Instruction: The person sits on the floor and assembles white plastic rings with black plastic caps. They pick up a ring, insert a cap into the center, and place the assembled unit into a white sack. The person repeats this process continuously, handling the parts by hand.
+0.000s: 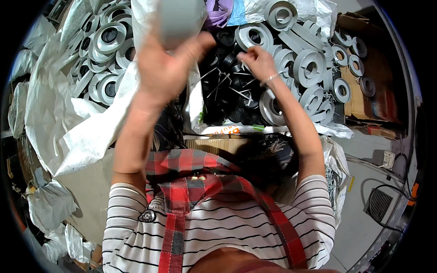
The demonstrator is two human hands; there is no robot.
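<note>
My left hand [161,68], smeared by motion, is raised at the upper middle with its thumb out to the right. It grips a blurred grey plastic part [180,18] that covers its fingers. To the right, my right hand [259,63] hovers over a heap of black round plastic parts [239,82], thumb and fingers pinched together. Whatever is in that pinch is too small to make out. Thin pale sticks [221,84] lie across the black parts. Close to the right hand sit grey flanged rings [254,36].
A white woven sack [91,132] on the left holds several grey rings with black centres [109,35]. More grey rings [309,68] pile up at the right, beside a cardboard box [380,98]. A black cable [387,186] runs along the far right. Purple cloth [219,12] lies at the back.
</note>
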